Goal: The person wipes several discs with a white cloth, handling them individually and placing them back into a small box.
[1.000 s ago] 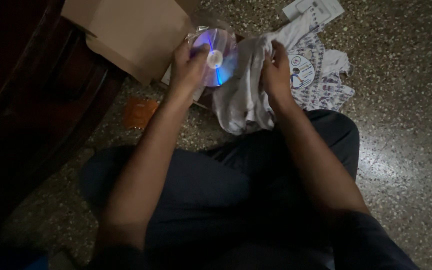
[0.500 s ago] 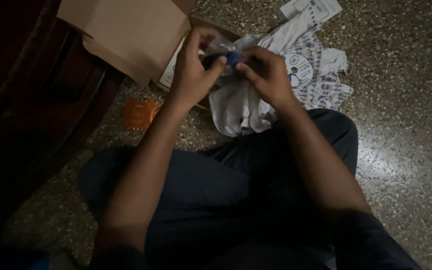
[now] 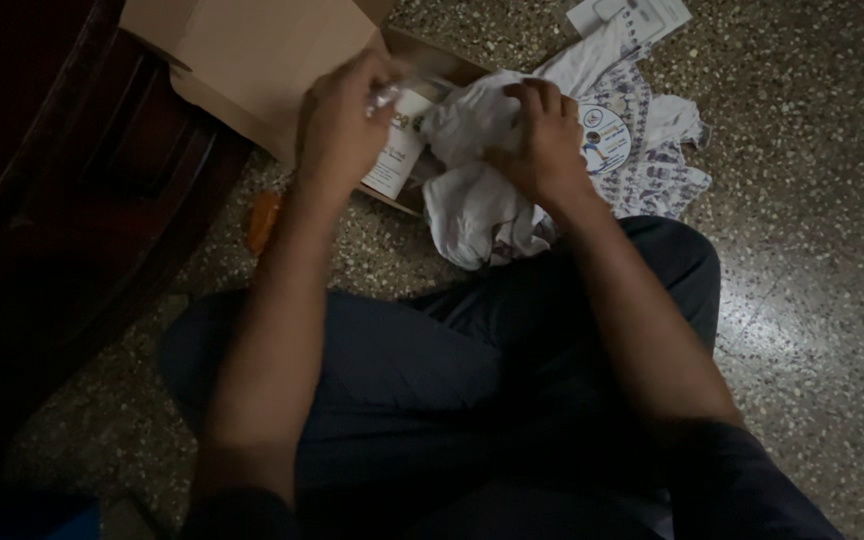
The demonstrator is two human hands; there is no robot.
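Note:
I sit on a speckled floor with my legs folded. My left hand (image 3: 337,125) is closed at the edge of an open cardboard box (image 3: 252,50), pinching a small piece of clear shiny plastic (image 3: 384,97). My right hand (image 3: 544,140) presses down on and grips a bunched white cloth (image 3: 467,200) just in front of the box. A printed disc (image 3: 607,138) lies beside my right hand on a patterned cloth (image 3: 667,180). The shiny disc seen earlier is hidden.
A white printed card (image 3: 397,155) lies inside the box. An orange packet (image 3: 264,220) shows on the floor beside my left forearm. Dark wooden furniture (image 3: 52,200) fills the left side. White paper (image 3: 632,15) lies at the top right.
The shiny disc held up in my left hand has gone out of sight. My left hand has moved left to the box edge, and my right hand has come down onto the white cloth.

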